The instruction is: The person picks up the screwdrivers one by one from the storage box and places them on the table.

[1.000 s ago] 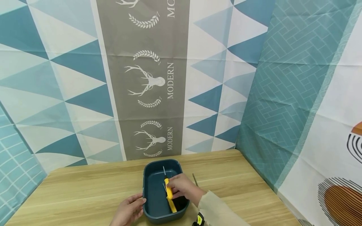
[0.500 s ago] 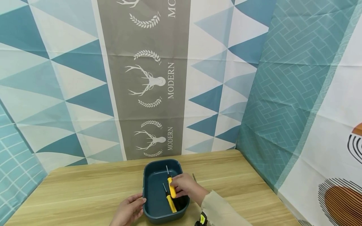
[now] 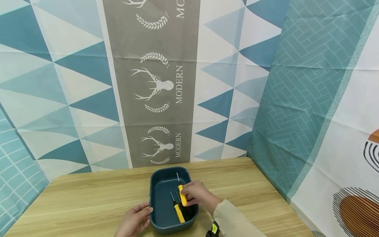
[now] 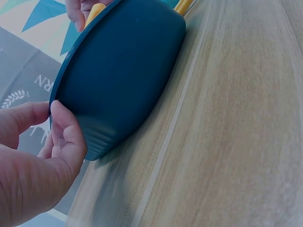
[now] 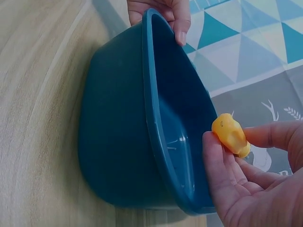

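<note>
A dark blue plastic bin (image 3: 160, 204) stands on the wooden table. My left hand (image 3: 134, 220) pinches its left rim between thumb and fingers, also plain in the left wrist view. Over the bin's right side, my right hand (image 3: 196, 194) grips a yellow-handled screwdriver (image 3: 183, 196) between thumb and fingertips, its shaft pointing to the far end. Only the yellow handle end (image 5: 229, 131) shows in the right wrist view. Another yellow-handled screwdriver (image 3: 179, 213) lies inside the bin. Beside it is a thin dark shaft (image 3: 177, 196), its other end hidden under the held tool.
Just outside the bin, a yellow handle (image 4: 182, 5) lies on the table (image 3: 97, 197), partly hidden in the left wrist view. Patterned cloth (image 3: 160, 98) hangs behind the table, and more cloth (image 3: 299, 98) on the right side.
My right hand has shifted slightly to the right with the screwdriver, uncovering more of the screwdriver lying in the bin. The left hand keeps its place on the rim.
</note>
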{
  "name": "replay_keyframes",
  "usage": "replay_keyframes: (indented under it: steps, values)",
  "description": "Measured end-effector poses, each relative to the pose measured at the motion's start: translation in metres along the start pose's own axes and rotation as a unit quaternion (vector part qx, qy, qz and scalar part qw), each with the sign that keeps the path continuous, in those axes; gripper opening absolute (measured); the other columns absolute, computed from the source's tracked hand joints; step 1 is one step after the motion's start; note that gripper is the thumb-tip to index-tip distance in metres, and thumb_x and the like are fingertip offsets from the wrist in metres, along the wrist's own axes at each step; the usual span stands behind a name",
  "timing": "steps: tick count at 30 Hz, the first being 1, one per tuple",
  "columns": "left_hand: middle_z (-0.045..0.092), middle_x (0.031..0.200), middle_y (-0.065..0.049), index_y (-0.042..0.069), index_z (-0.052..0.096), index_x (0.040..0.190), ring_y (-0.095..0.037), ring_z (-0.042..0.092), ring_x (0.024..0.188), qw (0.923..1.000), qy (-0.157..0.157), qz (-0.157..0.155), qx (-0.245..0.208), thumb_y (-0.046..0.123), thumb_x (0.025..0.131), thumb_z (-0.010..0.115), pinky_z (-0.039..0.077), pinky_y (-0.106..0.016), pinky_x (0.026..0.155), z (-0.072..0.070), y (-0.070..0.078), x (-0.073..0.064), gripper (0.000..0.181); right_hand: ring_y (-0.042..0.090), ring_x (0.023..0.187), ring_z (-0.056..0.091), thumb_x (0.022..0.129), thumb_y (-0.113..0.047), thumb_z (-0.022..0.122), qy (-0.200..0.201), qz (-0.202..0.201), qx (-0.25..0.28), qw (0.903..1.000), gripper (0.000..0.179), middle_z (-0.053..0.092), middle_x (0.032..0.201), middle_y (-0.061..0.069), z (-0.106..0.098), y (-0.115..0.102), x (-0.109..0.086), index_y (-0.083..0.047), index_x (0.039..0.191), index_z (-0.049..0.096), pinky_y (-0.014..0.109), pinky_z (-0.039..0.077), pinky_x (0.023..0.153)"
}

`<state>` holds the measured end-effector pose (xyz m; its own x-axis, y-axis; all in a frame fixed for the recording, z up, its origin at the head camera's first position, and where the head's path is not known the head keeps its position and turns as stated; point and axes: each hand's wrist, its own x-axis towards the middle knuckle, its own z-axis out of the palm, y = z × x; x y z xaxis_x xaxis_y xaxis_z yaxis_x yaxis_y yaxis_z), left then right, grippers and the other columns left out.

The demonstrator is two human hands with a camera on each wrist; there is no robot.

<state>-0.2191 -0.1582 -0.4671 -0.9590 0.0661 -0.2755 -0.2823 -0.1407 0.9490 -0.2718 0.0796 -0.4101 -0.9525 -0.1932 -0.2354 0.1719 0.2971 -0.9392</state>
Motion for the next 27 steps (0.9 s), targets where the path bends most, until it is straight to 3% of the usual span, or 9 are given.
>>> replay_keyframes:
  steps: [19,27]
  values:
    - [0.062,0.083,-0.003,-0.013,0.031,0.137,-0.011,0.058,0.072,1.0000,-0.003,-0.001,0.002,0.018,0.087,0.064,0.051,-0.026,0.069,-0.001,0.000,-0.001,0.067,0.021,0.076,0.059,0.085,-0.009,0.059,0.001,-0.007,-0.001,1.0000,0.039,0.060,0.093,0.015,-0.021,0.002,-0.005,0.009,0.119,0.054,0.032,0.057,0.066]
    - [0.062,0.084,-0.003,-0.013,0.031,0.137,-0.011,0.058,0.073,1.0000,-0.004,-0.001,0.003,0.017,0.088,0.063,0.051,-0.025,0.069,0.000,0.000,0.000,0.066,0.018,0.071,0.061,0.085,-0.009,0.059,0.005,-0.008,0.001,1.0000,0.038,0.062,0.090,0.014,-0.030,0.005,-0.007,0.010,0.118,0.054,0.032,0.057,0.064]
